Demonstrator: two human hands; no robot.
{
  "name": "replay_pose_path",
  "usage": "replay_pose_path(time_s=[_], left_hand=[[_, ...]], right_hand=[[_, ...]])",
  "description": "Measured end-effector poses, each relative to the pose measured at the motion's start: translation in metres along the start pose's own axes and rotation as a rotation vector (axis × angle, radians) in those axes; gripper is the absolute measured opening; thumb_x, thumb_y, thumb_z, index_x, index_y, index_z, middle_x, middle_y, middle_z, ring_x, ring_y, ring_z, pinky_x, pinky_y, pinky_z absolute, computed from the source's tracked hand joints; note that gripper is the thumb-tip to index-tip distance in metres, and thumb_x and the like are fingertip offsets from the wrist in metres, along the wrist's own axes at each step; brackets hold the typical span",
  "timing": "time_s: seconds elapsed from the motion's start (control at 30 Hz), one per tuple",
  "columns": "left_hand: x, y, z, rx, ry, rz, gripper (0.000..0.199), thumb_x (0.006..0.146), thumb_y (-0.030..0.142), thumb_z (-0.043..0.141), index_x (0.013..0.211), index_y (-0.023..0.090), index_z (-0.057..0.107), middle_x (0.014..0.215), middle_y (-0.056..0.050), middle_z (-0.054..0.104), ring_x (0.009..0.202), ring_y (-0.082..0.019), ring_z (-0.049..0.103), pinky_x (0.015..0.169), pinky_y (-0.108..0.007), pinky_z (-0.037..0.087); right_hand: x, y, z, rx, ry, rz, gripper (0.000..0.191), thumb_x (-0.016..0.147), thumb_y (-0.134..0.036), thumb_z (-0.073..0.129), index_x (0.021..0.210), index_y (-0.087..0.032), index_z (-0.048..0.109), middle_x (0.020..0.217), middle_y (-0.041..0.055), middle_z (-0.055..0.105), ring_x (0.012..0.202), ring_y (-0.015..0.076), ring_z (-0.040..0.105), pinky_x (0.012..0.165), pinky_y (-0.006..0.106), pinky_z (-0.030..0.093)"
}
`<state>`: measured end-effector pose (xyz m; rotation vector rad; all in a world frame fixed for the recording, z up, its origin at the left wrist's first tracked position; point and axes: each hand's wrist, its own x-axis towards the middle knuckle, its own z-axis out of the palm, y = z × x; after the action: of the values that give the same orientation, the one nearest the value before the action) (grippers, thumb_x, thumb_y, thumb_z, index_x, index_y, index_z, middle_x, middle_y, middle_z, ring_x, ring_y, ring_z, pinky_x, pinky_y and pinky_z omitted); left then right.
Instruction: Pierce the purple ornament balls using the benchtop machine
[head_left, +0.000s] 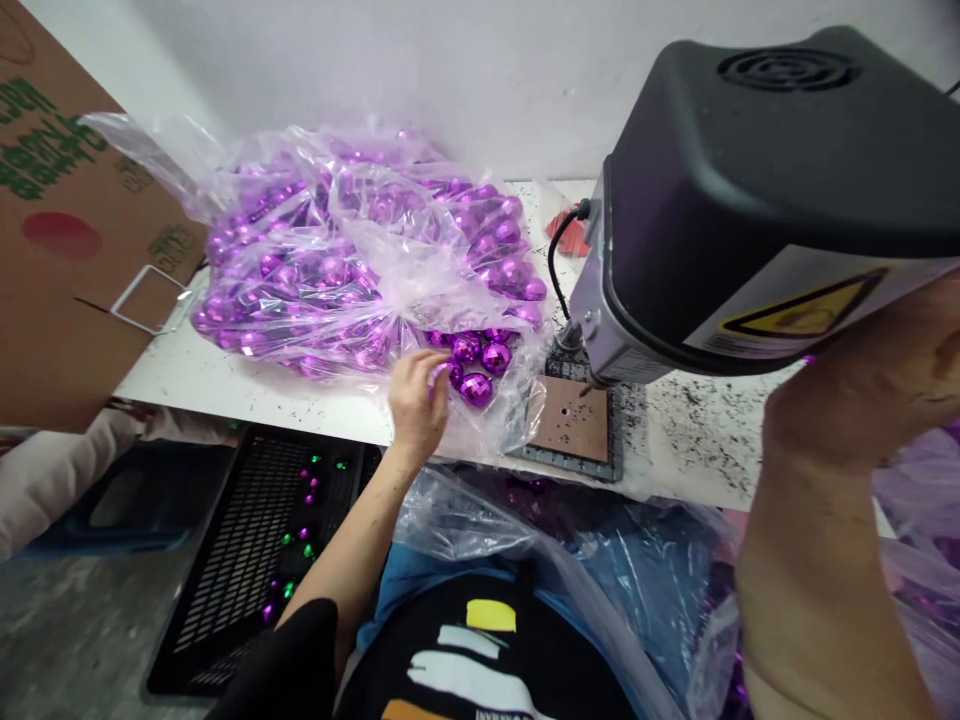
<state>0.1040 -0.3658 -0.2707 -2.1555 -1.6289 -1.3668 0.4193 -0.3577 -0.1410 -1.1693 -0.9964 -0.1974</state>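
Observation:
My left hand (420, 405) is closed on a shiny purple ball at the open mouth of a clear plastic bag (405, 260) full of purple balls. Several loose balls (476, 389) lie just right of its fingers. My right forearm reaches up along the right side, and my right hand (877, 370) is at the far side of a black and grey machine (757, 190); its fingers are hidden behind the housing. Under the machine's tip lies a brown square plate (568, 418) with a small hole and dark specks.
A cardboard box (82, 230) stands at the left. Below the white table (300, 400) is a black crate (247, 560) with small purple and green balls. Plastic bagging (540, 540) covers my lap. Another person's sleeve (67, 480) shows at the left.

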Motion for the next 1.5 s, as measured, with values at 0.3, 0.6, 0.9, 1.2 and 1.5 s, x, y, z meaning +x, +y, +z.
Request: replay_pose_path(time_s=[0.3,0.6,0.9,1.2,1.5], left_hand=[[0.04,0.016,0.073,0.255,-0.687,0.085,0.057,0.082,0.006,0.053,0.138,0.018,0.053,0.128,-0.018,0.057,0.117,-0.036,0.054,0.098,-0.054,0.043],[0.022,0.04,0.018,-0.693,-0.685,-0.302,0.061,0.085,0.042,0.072,0.138,0.023,0.048,0.128,-0.009,0.06,0.111,-0.024,0.062,0.095,-0.036,0.051],[-0.004,0.074,0.044,-0.693,-0.703,-0.302,0.053,0.079,0.044,0.078,0.124,0.021,0.061,0.116,-0.007,0.069,0.095,-0.022,0.067,0.079,-0.032,0.054],[-0.012,0.084,0.071,-0.361,-0.559,-0.035,0.054,0.083,0.052,0.073,0.123,0.018,0.06,0.114,-0.01,0.069,0.102,-0.025,0.064,0.09,-0.039,0.05],[-0.018,0.092,0.074,-0.283,-0.536,0.091,0.051,0.089,0.049,0.067,0.131,0.023,0.055,0.122,-0.011,0.063,0.114,-0.027,0.058,0.097,-0.041,0.043]], right_hand=[[0.011,-0.014,0.009,-0.058,-0.1,-0.138,0.072,0.08,-0.081,0.037,0.071,-0.012,0.05,0.059,-0.0047,0.03,0.058,0.0002,0.034,0.059,0.028,0.017],[0.012,-0.02,0.012,0.006,-0.182,-0.117,0.064,0.081,-0.077,0.035,0.07,-0.014,0.038,0.06,-0.0058,0.025,0.056,-0.0001,0.026,0.061,0.026,0.018],[0.018,-0.001,0.022,0.085,-0.185,-0.162,0.057,0.088,-0.069,0.038,0.073,-0.014,0.034,0.067,-0.0039,0.024,0.063,0.0013,0.024,0.063,0.021,0.022],[0.017,-0.005,0.021,0.082,-0.196,-0.193,0.055,0.09,-0.067,0.036,0.074,-0.015,0.03,0.067,-0.0037,0.022,0.064,0.0014,0.023,0.062,0.021,0.02],[0.017,-0.008,0.019,0.067,-0.23,-0.161,0.06,0.086,-0.074,0.033,0.072,-0.015,0.03,0.067,-0.0039,0.023,0.063,0.0011,0.023,0.065,0.021,0.021]])
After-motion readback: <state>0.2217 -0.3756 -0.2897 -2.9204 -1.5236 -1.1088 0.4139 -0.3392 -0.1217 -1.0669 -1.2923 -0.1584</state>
